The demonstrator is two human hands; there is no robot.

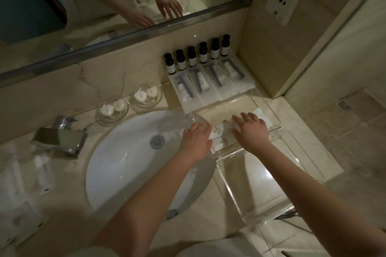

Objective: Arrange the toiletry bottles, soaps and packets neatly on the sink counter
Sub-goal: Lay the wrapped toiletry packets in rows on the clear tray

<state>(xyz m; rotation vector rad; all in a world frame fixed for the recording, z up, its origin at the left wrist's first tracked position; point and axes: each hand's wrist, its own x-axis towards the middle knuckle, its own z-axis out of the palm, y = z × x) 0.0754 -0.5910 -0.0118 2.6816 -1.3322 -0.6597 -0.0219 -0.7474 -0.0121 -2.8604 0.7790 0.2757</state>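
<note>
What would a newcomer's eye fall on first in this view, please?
The left hand and right hand rest on white packets in a clear tray right of the basin. Behind them, six dark bottles line the back wall, with sealed packets laid in front.

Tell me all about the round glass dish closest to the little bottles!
The round glass dish is clear and shallow, with a raised rim. It sits flat on the marble counter behind the sink basin, between a second glass dish on its left and the white packets on its right. Inside lie two small white wrapped soaps, side by side. Their printed labels are too small to read.
</note>
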